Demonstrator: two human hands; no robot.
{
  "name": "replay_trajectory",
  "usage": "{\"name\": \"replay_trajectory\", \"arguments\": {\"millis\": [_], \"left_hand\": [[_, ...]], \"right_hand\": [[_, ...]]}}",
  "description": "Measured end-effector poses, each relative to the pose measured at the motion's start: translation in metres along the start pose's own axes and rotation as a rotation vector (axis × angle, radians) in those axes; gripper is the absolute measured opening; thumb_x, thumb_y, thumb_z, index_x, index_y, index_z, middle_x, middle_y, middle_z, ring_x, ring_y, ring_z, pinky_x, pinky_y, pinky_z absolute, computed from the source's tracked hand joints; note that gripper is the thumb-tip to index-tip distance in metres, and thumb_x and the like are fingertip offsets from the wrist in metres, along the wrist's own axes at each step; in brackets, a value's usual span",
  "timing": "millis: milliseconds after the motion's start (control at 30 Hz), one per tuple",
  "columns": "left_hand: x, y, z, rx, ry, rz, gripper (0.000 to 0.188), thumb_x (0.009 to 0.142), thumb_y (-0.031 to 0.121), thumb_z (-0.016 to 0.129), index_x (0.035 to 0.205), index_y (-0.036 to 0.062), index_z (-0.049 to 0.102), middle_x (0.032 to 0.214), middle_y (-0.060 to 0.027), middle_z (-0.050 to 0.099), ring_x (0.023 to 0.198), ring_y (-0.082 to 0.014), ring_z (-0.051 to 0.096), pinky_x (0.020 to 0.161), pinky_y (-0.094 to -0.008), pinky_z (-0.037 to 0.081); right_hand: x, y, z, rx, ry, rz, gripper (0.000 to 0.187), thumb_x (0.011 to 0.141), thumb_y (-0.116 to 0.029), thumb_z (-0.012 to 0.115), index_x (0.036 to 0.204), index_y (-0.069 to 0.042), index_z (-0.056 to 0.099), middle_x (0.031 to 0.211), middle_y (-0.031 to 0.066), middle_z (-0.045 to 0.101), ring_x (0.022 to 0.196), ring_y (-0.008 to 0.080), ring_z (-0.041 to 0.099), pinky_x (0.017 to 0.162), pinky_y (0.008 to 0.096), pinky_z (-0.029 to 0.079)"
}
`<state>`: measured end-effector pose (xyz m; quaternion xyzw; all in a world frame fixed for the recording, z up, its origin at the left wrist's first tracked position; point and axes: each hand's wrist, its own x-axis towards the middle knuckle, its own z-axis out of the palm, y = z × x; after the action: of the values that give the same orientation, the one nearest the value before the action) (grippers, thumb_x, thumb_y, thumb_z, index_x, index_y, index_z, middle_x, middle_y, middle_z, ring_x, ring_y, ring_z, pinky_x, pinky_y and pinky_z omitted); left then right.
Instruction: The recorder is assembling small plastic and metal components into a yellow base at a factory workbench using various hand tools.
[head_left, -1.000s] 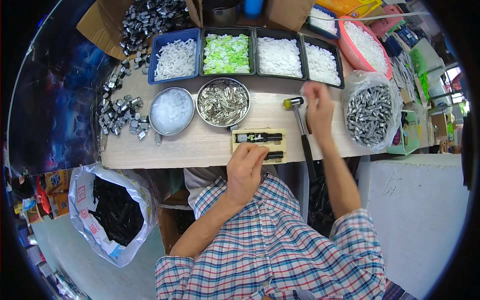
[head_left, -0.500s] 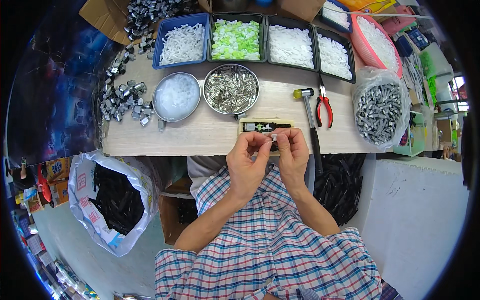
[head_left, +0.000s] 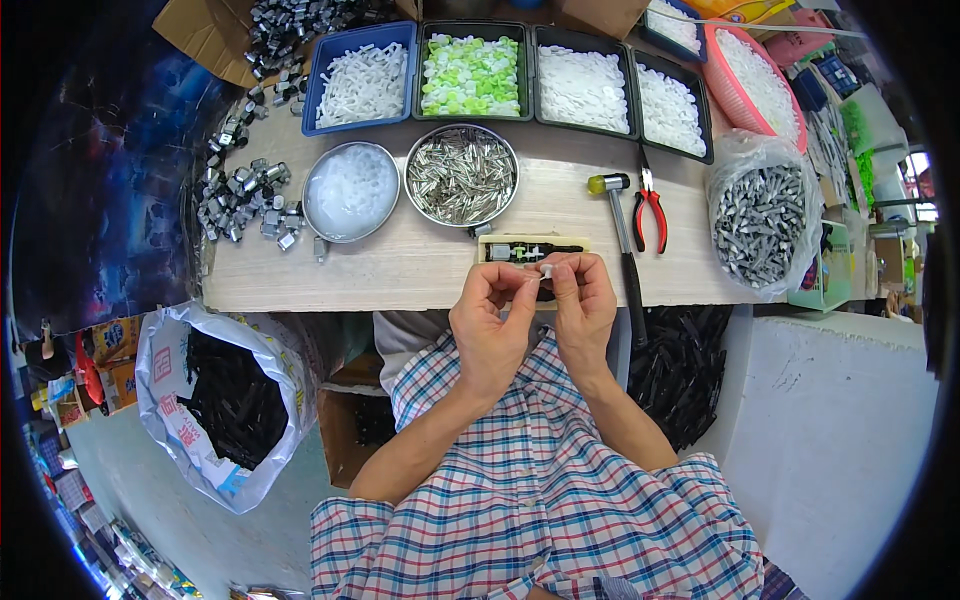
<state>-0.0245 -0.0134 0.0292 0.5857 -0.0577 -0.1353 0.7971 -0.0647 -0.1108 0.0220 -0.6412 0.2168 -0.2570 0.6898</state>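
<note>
My left hand [head_left: 492, 318] and my right hand [head_left: 582, 298] meet at the near edge of the wooden bench [head_left: 400, 262], fingertips pinched together on a small white part [head_left: 546, 271]. Just beyond the fingers lies a small wooden jig [head_left: 530, 249] with a dark piece in its slot. A hammer [head_left: 622, 225] with a yellow head and red-handled pliers [head_left: 649, 207] lie to the right of the jig.
Two round metal bowls hold white bits [head_left: 350, 190] and metal pins [head_left: 461, 174]. Trays of white and green parts [head_left: 470, 72] line the back, with a pink basket [head_left: 758, 75]. A bag of grey metal parts [head_left: 762, 222] stands right, loose metal clips [head_left: 240, 195] left, bags of black parts [head_left: 225, 395] below.
My right hand came back from the hammer and pliers area to the bench's near edge. Both hands now pinch the small white part together in front of the jig.
</note>
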Motion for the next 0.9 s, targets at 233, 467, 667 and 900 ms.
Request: {"name": "replay_trajectory", "arguments": {"millis": [233, 467, 667, 900], "left_hand": [[0.0, -0.003, 0.0, 0.043, 0.027, 0.025, 0.016, 0.094, -0.002, 0.07, 0.104, 0.0003, 0.057, 0.093, -0.0008, 0.062, 0.081, -0.004, 0.057, 0.072, -0.0184, 0.049], [-0.002, -0.004, 0.0, 0.16, 0.072, 0.073, 0.014, 0.092, -0.001, 0.071, 0.1, -0.0001, 0.059, 0.095, -0.0049, 0.067, 0.083, -0.0084, 0.062, 0.075, -0.0226, 0.052], [0.007, 0.001, -0.001, 0.604, 0.031, 0.623, 0.016, 0.085, -0.006, 0.07, 0.097, -0.0008, 0.062, 0.093, -0.0164, 0.07, 0.081, -0.0308, 0.071, 0.071, -0.0354, 0.058], [0.02, 0.009, -0.018, 0.325, -0.119, 0.143, 0.011, 0.092, -0.005, 0.064, 0.101, -0.0003, 0.061, 0.093, -0.0112, 0.069, 0.08, -0.0189, 0.07, 0.071, -0.0306, 0.057]], "right_hand": [[-0.001, 0.005, 0.004, 0.012, 0.035, 0.01, 0.013, 0.103, -0.01, 0.058, 0.106, 0.002, 0.059, 0.097, 0.0104, 0.072, 0.086, 0.0121, 0.067, 0.078, 0.0257, 0.055], [-0.004, 0.01, 0.004, -0.021, -0.001, 0.006, 0.015, 0.105, -0.014, 0.058, 0.105, 0.001, 0.056, 0.104, 0.0093, 0.067, 0.093, 0.0136, 0.067, 0.085, 0.0269, 0.055], [-0.01, 0.007, 0.016, -0.022, 0.153, -0.09, 0.01, 0.1, -0.008, 0.064, 0.103, 0.002, 0.061, 0.095, 0.0056, 0.069, 0.077, 0.0064, 0.06, 0.069, 0.0224, 0.052], [0.001, -0.002, -0.012, -0.213, -0.172, -0.012, 0.007, 0.099, -0.004, 0.063, 0.103, 0.002, 0.061, 0.098, 0.0059, 0.068, 0.079, 0.0076, 0.062, 0.072, 0.0234, 0.053]]}}
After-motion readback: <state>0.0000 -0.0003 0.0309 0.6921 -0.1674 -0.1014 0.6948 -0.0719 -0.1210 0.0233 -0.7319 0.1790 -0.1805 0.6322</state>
